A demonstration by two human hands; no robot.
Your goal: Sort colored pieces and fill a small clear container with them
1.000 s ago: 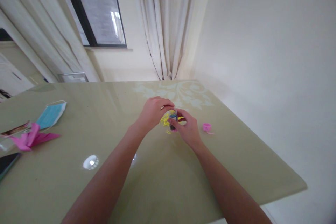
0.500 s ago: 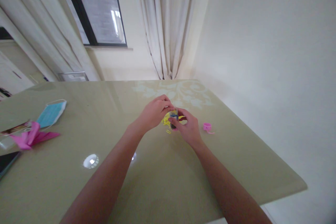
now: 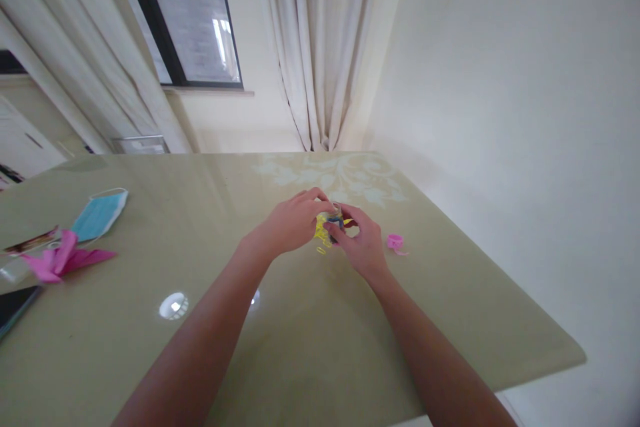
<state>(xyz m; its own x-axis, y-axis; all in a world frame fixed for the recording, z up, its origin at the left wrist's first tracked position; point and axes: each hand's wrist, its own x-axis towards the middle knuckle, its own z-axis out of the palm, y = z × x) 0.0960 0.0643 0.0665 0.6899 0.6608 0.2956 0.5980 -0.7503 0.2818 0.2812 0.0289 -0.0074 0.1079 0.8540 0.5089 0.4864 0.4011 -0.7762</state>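
Both my hands meet over the middle of the glossy olive table (image 3: 300, 347). My left hand (image 3: 293, 223) has its fingers curled and pinched at the top of a small clear container (image 3: 334, 219) with dark blue and red bits inside. My right hand (image 3: 361, 243) wraps round that container from the right, thumb across its front. A pile of small yellow loops (image 3: 320, 230) lies on the table under and between the hands, partly hidden. A small pink cap (image 3: 395, 241) lies just right of my right hand.
At the far left lie a blue face mask (image 3: 100, 213), a pink folded paper shape (image 3: 57, 260), a dark phone (image 3: 15, 307) at the edge, and a clear wrapper. The table's right edge runs close to a white wall. Curtains and a window stand behind.
My left hand has dropped slightly and closed in on the container's top. My right hand has stayed on the container. The camera has shifted a little.
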